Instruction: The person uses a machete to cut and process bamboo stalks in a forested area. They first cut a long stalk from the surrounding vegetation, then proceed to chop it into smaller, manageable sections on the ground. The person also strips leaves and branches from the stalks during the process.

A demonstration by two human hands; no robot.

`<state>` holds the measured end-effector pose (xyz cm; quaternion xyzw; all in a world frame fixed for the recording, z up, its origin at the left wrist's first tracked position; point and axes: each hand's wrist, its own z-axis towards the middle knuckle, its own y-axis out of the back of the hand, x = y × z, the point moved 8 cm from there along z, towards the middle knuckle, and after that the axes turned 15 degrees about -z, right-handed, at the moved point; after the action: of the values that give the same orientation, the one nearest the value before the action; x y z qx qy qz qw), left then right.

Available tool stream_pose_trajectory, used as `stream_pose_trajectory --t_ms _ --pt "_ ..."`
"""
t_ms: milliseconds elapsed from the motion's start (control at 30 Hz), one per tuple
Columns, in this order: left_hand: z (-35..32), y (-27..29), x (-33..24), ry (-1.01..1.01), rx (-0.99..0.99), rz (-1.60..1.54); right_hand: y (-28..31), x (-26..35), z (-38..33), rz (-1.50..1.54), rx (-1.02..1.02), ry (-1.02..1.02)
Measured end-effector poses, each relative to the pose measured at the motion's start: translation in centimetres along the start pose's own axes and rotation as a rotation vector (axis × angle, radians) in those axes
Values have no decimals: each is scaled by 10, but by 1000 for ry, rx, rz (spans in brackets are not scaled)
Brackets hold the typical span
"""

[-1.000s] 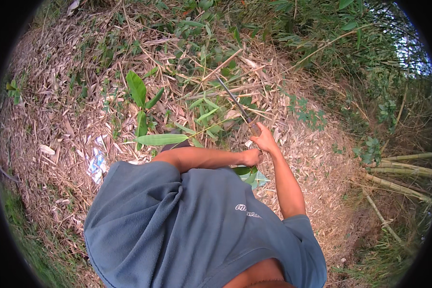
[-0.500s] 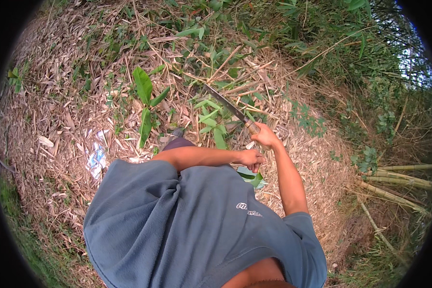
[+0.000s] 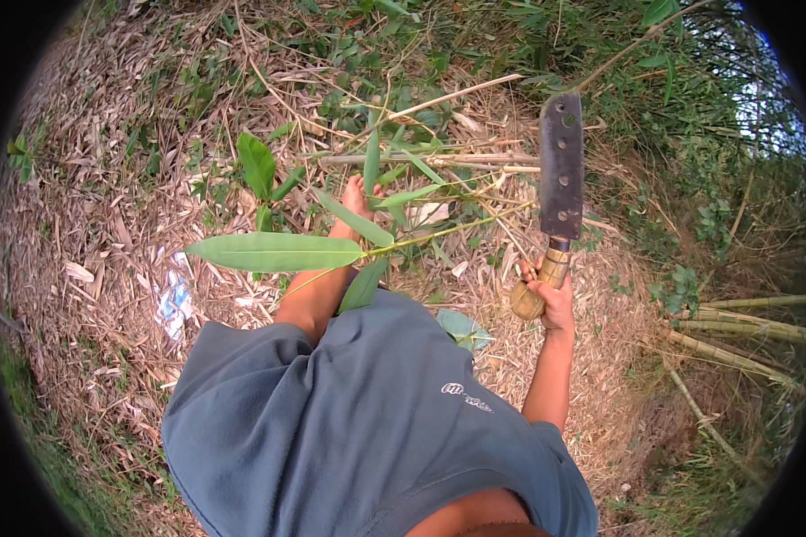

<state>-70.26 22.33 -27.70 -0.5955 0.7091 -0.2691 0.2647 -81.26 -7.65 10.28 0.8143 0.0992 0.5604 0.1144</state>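
My right hand (image 3: 551, 300) grips the wooden handle of a chopping knife (image 3: 561, 170). Its broad dark blade, with several round holes, points away from me. Farther left, my left hand (image 3: 358, 199) reaches out low over the litter, fingers curled and partly covered by narrow leaves. What those fingers hold is hidden. A thin leafy bamboo branch (image 3: 430, 237) crosses in front of my left forearm, and its right end comes close to the blade. One long green leaf (image 3: 278, 252) lies across that forearm. Dry stalks (image 3: 457, 161) stretch rightward beyond my left hand.
Dry leaf litter (image 3: 107, 224) covers the ground. A broad-leaved plant (image 3: 257, 166) grows left of my left hand. Crumpled blue-and-white scrap (image 3: 174, 304) lies farther left. Cut-looking bamboo poles (image 3: 743, 331) jut in at the right, below dense green growth (image 3: 636, 116).
My left hand has moved from beside my right hand to far forward and left. The knife has swung upright, toward the right. The leafy branch has come up in front of my left forearm.
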Motion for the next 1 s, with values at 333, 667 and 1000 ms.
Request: stream_pose_trajectory --t_ms 333,667,1000 --pt "11 -99 43 22 5 -450 52 -95 -112 222 -356 -39" --pt "-137 -299 64 -393 349 170 23 -249 -149 182 -640 -109" --pt "-257 -359 145 -656 981 737 66 -52 -180 41 -1042 250"
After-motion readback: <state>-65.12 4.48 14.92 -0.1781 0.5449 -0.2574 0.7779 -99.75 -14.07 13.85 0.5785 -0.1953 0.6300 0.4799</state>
